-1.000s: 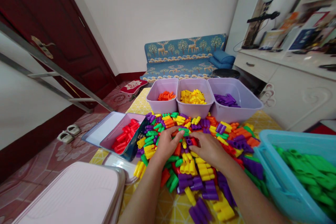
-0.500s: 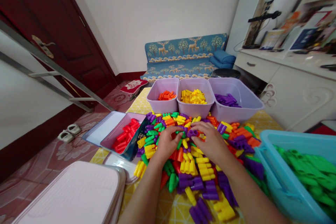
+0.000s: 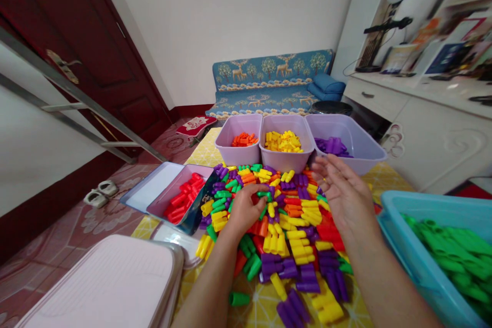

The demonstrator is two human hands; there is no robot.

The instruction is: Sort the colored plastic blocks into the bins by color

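My left hand [image 3: 248, 209] is over the middle of a pile of coloured plastic tube-shaped toy blocks [image 3: 274, 243], its thumb and fingers pinched on a green block [image 3: 264, 195]. My right hand [image 3: 348, 195] is raised at the right side of the pile, just in front of the right-hand lilac bin [image 3: 361, 164]. Its fingers are apart and nothing shows in them. Inside that bin lie purple blocks [image 3: 332, 146]. The pile mixes yellow, purple, green, orange and red pieces.
Behind the pile stand a lilac bin [image 3: 238, 156] with orange blocks and another lilac bin [image 3: 286, 161] with yellow ones. At left, an open box [image 3: 154, 195] holds red blocks; at right, a turquoise tub [image 3: 415, 261] holds green. Pale lids [image 3: 103, 287] lie front left.
My right hand has moved right and up from the pile's middle, and the purple block at its fingers is gone from there. A green block now lies near the front. My left hand stays put.
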